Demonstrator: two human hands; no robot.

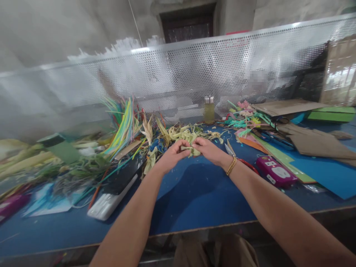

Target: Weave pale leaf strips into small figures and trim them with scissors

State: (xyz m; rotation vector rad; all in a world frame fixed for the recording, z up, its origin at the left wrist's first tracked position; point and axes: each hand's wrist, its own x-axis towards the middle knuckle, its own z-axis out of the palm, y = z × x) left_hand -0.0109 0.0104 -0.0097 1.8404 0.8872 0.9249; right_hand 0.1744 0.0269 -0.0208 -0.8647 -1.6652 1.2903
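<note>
Between my two hands is a pale green, dried-leaf strip that looks like corn husk (194, 151), held just above the table. My left hand (178, 151) pinches it from the left, fingers bent. From the right, my right hand (206, 149) grips the same piece, with thumb and fingertips close to the left ones. The fingertips partly hide the strip. Right behind the hands lies a heap of similar husk pieces (178, 133). Scissors (230, 149) with red handles rest beside my right wrist, which wears a gold bracelet (231, 165).
The blue table (191, 207) ends at a front edge near my lap. Colourful pipe cleaners (124, 124) and a black-and-white device (114, 196) sit left. A lidded jar (209, 110) stands behind. A purple box (275, 171), coloured sheets and cardboard (319, 141) lie right. A perforated metal panel (194, 70) closes the back.
</note>
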